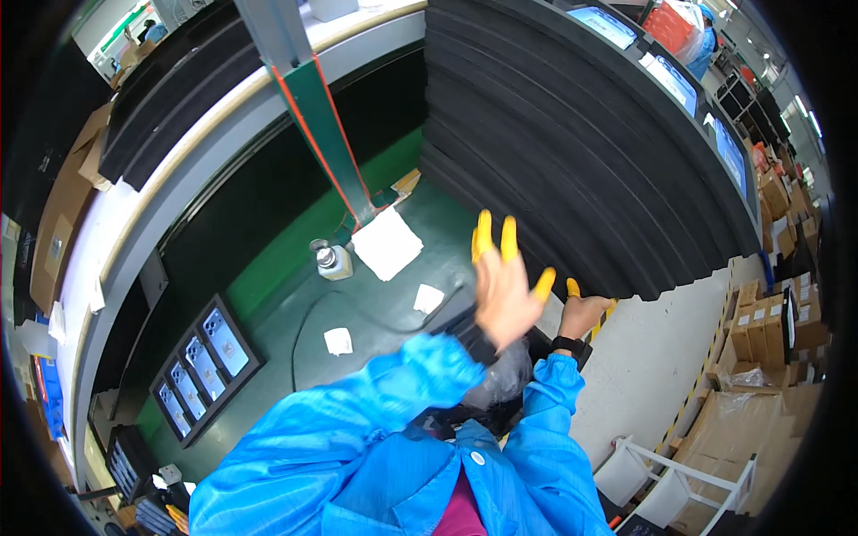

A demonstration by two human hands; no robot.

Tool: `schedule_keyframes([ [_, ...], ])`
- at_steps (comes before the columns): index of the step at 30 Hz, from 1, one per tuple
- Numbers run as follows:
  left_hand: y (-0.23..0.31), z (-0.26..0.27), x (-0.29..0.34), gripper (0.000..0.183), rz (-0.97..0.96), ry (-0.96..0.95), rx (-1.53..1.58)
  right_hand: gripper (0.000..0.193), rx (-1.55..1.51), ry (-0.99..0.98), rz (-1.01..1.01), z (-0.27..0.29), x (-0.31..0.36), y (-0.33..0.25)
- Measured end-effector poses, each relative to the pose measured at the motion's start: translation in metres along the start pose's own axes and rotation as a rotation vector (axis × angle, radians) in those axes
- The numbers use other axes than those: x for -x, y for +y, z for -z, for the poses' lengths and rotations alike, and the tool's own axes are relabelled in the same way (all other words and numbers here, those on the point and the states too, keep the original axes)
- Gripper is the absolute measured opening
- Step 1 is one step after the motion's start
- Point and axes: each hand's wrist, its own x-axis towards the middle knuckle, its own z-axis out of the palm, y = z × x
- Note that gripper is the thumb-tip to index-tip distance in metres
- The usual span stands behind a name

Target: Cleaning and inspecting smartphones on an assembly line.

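Observation:
My left hand [506, 293] is raised in front of a tall stack of black foam trays [572, 134]. Its fingers are spread, with yellow finger cots on several tips, and it holds nothing. I cannot tell whether those fingertips touch the stack. My right hand [583, 316] is at the stack's lower near edge, its thumb in a yellow cot standing apart from the rest. Nothing shows in its grasp, though its other fingers are partly hidden. Blue phone-shaped pieces [672, 82] lie in the stack's top tray.
On the green bench [375, 335] lie a black tray [234, 380] of phone-shaped pieces, a pump bottle [332, 260], white wipes [387, 244] and a dark cable. A green post [323, 134] rises behind. Cardboard boxes [769, 329] and a white metal frame [681, 482] stand on the right.

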Motion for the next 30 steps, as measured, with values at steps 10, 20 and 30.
schedule_keyframes([
  [10,-0.098,-0.064,-0.080,0.087,-0.024,0.107,0.104,0.068,0.039,0.005,-0.026,0.004,0.000,0.001],
  [20,-0.158,-0.122,-0.092,0.074,0.378,0.111,0.056,0.066,-0.031,0.097,0.008,-0.018,-0.010,0.031],
  [30,-0.134,-0.149,-0.141,0.087,0.357,-0.091,0.044,0.067,-0.053,0.109,0.064,-0.035,-0.073,0.027],
])
